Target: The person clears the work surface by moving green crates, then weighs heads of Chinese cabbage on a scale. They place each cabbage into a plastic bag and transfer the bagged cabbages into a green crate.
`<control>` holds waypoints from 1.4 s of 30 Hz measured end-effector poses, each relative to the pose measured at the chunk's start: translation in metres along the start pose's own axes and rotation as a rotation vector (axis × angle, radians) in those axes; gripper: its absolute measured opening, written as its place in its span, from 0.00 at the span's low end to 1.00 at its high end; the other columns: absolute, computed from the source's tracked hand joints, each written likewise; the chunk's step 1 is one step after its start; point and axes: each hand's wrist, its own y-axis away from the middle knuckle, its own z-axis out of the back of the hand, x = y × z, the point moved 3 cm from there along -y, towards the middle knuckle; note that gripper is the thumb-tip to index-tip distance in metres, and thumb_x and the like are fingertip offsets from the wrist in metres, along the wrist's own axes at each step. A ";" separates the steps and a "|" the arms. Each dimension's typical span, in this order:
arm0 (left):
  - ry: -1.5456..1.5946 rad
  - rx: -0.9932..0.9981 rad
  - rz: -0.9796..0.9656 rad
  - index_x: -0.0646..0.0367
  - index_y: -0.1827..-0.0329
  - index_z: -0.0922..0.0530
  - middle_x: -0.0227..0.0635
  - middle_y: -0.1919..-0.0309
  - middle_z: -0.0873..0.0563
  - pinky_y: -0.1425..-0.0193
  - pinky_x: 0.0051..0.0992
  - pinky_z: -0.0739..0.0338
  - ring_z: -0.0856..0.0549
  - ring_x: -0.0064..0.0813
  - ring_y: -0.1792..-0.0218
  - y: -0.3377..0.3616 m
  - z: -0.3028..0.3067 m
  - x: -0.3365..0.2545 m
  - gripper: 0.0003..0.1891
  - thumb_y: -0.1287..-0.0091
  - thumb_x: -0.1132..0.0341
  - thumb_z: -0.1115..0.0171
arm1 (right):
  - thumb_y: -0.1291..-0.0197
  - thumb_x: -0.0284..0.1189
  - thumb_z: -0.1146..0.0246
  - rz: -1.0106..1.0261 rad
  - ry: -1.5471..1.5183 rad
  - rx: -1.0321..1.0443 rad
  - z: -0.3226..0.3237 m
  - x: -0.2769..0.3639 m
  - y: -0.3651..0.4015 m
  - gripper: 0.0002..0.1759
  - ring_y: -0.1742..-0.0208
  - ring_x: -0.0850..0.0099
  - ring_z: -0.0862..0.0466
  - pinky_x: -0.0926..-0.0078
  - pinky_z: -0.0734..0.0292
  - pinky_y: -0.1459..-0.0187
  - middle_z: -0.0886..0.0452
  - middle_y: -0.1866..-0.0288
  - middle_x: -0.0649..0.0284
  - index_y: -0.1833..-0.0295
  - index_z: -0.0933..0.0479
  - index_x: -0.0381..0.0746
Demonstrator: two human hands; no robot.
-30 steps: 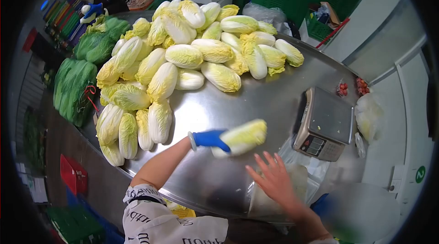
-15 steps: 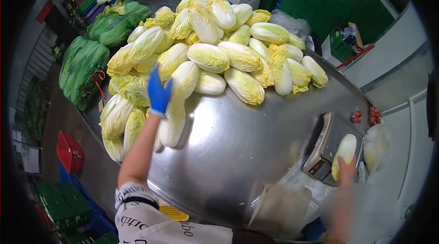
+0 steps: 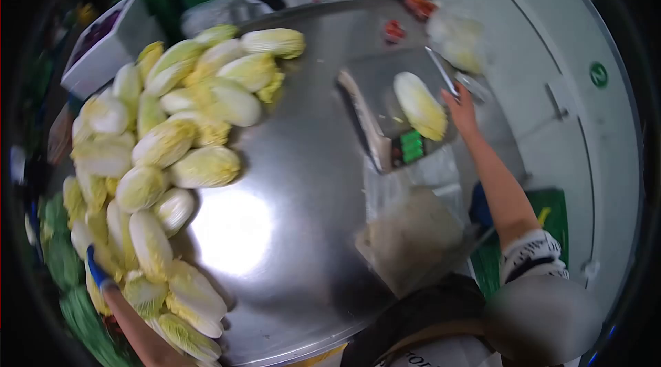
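Note:
A napa cabbage [image 3: 416, 102] lies on the platform of a digital scale [image 3: 365, 119], whose display glows green. To the right of the scale, my bare right hand [image 3: 463, 104] closes its fingers at the lower end of a slim, shiny knife [image 3: 441, 71]. My left hand [image 3: 100, 269], in a blue glove, lies against the pile of napa cabbages [image 3: 149, 246] at the left, its fingers stretched out along one cabbage. Part of that hand is hard to make out.
A steel table [image 3: 303, 229] carries everything. Plastic bags [image 3: 413, 181] and a brownish board-like sheet [image 3: 406, 236] lie below the scale. Behind it are a bagged cabbage [image 3: 458, 40] and red produce packs [image 3: 394, 32]. A white foam box [image 3: 103, 43] stands beyond the pile.
The view has swung right. My right hand has let go of the cabbage on the scale and moved to the knife beside it. My left hand remains at the cabbage pile.

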 end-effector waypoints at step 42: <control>-1.627 0.634 -1.137 0.46 0.26 0.44 0.53 0.34 0.34 0.41 0.41 0.28 0.24 0.54 0.42 0.453 -0.754 0.233 0.53 0.57 0.50 0.25 | 0.56 0.45 0.28 0.264 0.538 0.470 0.027 -0.019 0.004 0.49 0.34 0.48 0.33 0.55 0.31 0.39 0.41 0.30 0.51 0.29 0.43 0.47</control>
